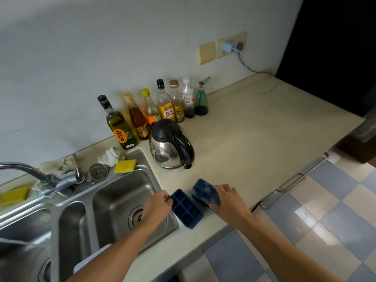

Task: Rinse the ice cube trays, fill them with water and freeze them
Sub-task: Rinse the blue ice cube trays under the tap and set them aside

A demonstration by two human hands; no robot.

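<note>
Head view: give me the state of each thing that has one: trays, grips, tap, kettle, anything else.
left tray: on the counter, cells up, looks empty.
right tray: on the counter, contents unclear.
left grip: pinches the left tray's edge.
right grip: holds the right tray's near end.
tap: no water running.
kettle: lid shut.
loose strainer: lying on the sink rim.
charger: plugged in.

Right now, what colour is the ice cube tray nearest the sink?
Dark blue; the ice cube tray shows clearly in the head view, the only one.
</note>
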